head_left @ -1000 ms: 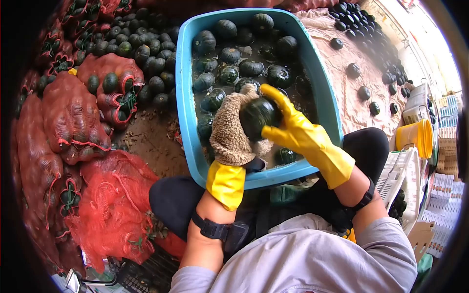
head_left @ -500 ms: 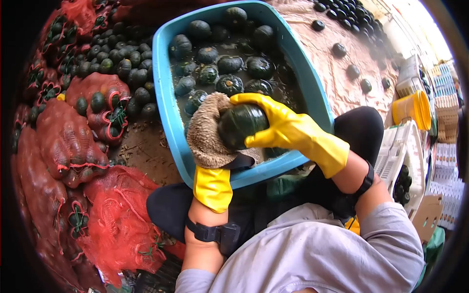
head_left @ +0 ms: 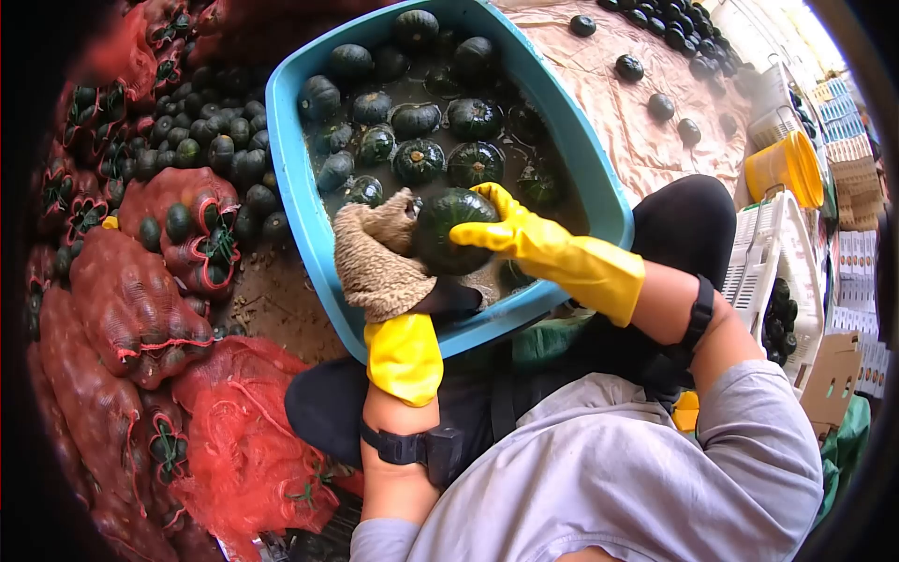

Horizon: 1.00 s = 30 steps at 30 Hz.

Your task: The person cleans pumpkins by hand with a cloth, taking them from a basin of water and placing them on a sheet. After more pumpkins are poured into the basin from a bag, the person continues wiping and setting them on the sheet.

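Note:
A dark green kabocha pumpkin (head_left: 448, 229), wet and shiny, is in the grip of my right hand (head_left: 538, 245), which wears a yellow rubber glove. Its fingers and thumb curve around the pumpkin's right side. My left hand (head_left: 403, 361), also gloved in yellow, is wrapped in a tan towel (head_left: 379, 267) at the pumpkin's left side; the towel hides its fingers. Both hands are above the near part of a blue tub (head_left: 286, 140). In its murky water float several more pumpkins (head_left: 419, 161).
Red mesh sacks (head_left: 131, 300) of pumpkins and a heap of loose ones (head_left: 201, 126) lie left. More pumpkins (head_left: 629, 67) rest on a pale sheet (head_left: 599, 122) at upper right. A yellow bucket (head_left: 785, 169), white crate (head_left: 773, 272) and stacked cartons (head_left: 857, 281) stand right.
The view has shifted, so the tub appears farther left. The towel has slid leftward around the pumpkin, showing a folded upper end. My right hand still grips the pumpkin.

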### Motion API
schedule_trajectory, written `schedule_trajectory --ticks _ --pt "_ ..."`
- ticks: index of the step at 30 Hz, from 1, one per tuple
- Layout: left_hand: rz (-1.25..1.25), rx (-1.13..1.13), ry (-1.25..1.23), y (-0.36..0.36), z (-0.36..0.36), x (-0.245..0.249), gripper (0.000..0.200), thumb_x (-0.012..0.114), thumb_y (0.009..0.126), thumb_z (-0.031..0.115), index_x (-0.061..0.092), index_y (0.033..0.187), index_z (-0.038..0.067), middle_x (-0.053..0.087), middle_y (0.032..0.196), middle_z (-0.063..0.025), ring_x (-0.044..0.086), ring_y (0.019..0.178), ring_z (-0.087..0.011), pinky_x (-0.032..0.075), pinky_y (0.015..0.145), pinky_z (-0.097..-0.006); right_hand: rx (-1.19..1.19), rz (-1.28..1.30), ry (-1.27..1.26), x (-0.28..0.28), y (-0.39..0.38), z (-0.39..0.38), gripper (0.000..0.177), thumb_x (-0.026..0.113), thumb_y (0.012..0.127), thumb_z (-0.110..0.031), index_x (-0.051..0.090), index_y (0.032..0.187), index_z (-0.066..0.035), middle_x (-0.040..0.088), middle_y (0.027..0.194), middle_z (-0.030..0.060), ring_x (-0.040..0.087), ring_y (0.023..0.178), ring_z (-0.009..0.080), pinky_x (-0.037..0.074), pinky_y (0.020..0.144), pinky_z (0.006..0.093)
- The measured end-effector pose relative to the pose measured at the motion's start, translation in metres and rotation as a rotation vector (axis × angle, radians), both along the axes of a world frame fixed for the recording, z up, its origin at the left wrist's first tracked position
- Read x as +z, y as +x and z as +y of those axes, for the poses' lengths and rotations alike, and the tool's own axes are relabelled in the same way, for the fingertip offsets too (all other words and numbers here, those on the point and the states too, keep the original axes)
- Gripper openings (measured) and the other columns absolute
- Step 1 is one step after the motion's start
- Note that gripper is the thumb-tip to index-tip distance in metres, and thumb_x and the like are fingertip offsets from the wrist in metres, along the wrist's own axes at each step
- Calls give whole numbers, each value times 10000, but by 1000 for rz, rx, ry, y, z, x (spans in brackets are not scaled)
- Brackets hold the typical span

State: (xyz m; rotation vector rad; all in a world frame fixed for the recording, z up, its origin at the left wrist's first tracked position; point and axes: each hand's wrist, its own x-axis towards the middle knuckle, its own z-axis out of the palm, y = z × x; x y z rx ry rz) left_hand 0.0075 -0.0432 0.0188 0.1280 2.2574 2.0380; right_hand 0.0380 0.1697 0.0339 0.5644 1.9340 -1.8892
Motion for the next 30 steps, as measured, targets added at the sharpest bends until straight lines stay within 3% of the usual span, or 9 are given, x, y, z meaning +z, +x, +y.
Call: schedule_trajectory --ticks 4,7,10,12,16,19,23,26,30 --pt "503 -110 -731 76 -62 -4 189 697 923 119 749 1101 79 766 1107 -114 719 1102 -276 571 992 -373 -2 -14 -52 25 -2 74 719 903 821 -264 609 1469 -162 659 1369 115 646 1272 275 546 1057 416" --pt "709 -65 -919 105 -80 -5 150 690 918 137 781 1035 111 769 1051 -100 725 1070 -289 570 986 -377 225 696 1033 36 -48 165 608 840 837 -70 644 1413 -68 667 1388 158 615 1342 280 543 1113 404" --pt "483 -135 -901 116 -78 11 264 641 998 114 694 1252 64 732 1237 -110 684 1194 -282 552 1041 -377 -329 543 37 24 -82 166 596 787 965 -287 586 1475 -55 635 1432 137 641 1293 268 538 1101 386" --pt "202 -171 -833 127 -76 26 392 625 1032 92 641 1422 55 684 1406 -123 655 1297 -278 523 1114 -371 -22 565 147 17 -69 142 386 654 1079 -258 653 1458 -184 650 1441 122 651 1296 239 519 1098 375" --pt "344 -209 -953 110 -70 25 347 625 1026 140 672 1360 59 700 1338 -130 660 1264 -285 520 1096 -373 488 143 998 -14 -78 36 921 854 822 -433 458 1630 -237 474 1633 264 544 1435 438 445 1198 471" --pt "393 -200 -941 92 -66 21 350 626 1026 179 674 1352 61 701 1320 -133 657 1260 -287 511 1099 -374 253 149 1075 -63 -85 -5 986 889 779 -380 436 1643 -239 398 1628 374 442 1496 502 423 1219 502" --pt "461 -183 -900 49 -41 26 359 627 1027 231 678 1341 64 702 1296 -138 652 1255 -290 498 1103 -375 333 203 728 -81 -100 28 825 915 813 -364 559 1538 -198 600 1448 270 594 1357 416 487 1159 478" --pt "437 -244 -1000 -1 -4 48 370 628 1027 269 681 1332 67 703 1278 -142 649 1251 -292 489 1106 -376 169 141 -593 -76 -112 46 550 780 1000 -282 578 1492 -140 722 1239 126 730 1078 249 610 910 367" --pt "328 -527 -1329 -53 34 79 390 629 1028 321 684 1321 70 705 1254 -147 645 1246 -295 476 1110 -377 187 234 -458 10 -47 11 634 857 938 -275 587 1482 -92 633 1453 152 605 1360 301 491 1150 434"
